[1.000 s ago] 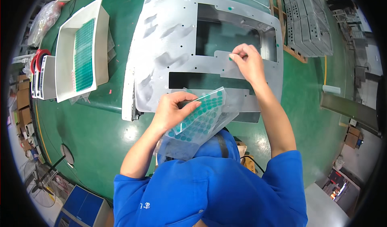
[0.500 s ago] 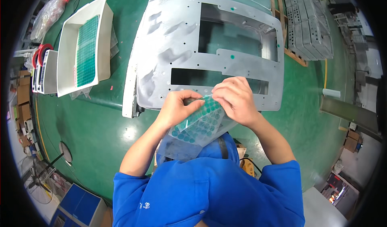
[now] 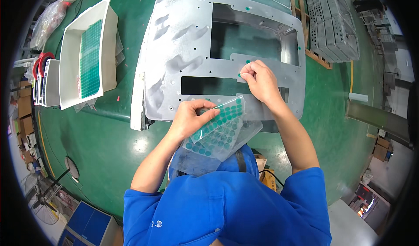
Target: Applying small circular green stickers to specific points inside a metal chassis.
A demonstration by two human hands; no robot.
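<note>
My left hand (image 3: 195, 118) pinches the edge of a clear sheet of round green stickers (image 3: 226, 116). More clear sheets with green dots (image 3: 214, 140) hang below it, in front of my lap. Between the thumb and fingertips of my right hand (image 3: 262, 81) is a small round green sticker (image 3: 239, 75). That hand is over the strip between the two cut-outs of a grey metal panel (image 3: 196, 65). The panel has small holes, and several of them carry green dots, one (image 3: 248, 61) just beyond my right fingertips.
At the left stands a white bin (image 3: 110, 49) with a green gridded sheet (image 3: 91, 58) inside. Red tape rolls (image 3: 42, 65) lie beside it. Stacked grey metal boxes (image 3: 332, 25) rest on a wooden pallet (image 3: 321, 59) at the far right. A fan (image 3: 46, 204) stands lower left.
My right hand has left the sticker sheet and moved forward over the panel with a green sticker. My left hand still holds the sheet, whose upper right corner is now uncovered.
</note>
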